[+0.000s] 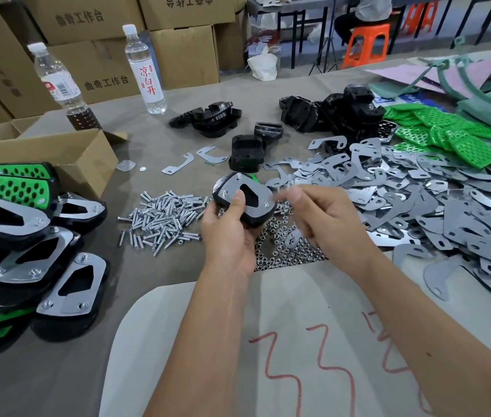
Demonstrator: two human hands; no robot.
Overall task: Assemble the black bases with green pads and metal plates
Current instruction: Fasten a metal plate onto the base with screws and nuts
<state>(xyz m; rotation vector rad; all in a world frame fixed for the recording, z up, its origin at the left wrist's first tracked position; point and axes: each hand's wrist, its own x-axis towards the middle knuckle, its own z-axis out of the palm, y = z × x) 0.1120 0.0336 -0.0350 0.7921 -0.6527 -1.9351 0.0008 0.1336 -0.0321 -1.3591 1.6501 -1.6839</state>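
Gripping a partly built unit, the left hand (232, 224) curls around a black base (245, 203) held above the near edge of the table (57, 380), thumb pressed on the metal plate (248, 191) that already sits on it; a sliver of green pad (251, 176) shows at its far edge, and three screw heads appear at the plate's corners. The right hand (325, 218) hovers just beside it with fingers loosely curled toward the thumb; motion blur hides the fingertips, so I cannot tell whether it pinches a nut or holds nothing. My reading is that fastening is the step in hand: the plate is on and the fasteners are being seated. Next, the right hand likely needs a nut from the pile of nuts (286, 251) lying directly beneath both hands, or a screw from the heap of screws (163, 218) just to the left, then must line it up with a hole while the left hand keeps the stack from slipping. Finished assemblies (42, 236) are stacked at the near left. Farther out, loose metal plates (418, 200) spread across the right, bare black bases (331, 112) cluster beyond the middle, and spare green pads (448, 130) lie at the far right. Two water bottles (145, 67) stand at the far left before the cardboard boxes (93, 55).
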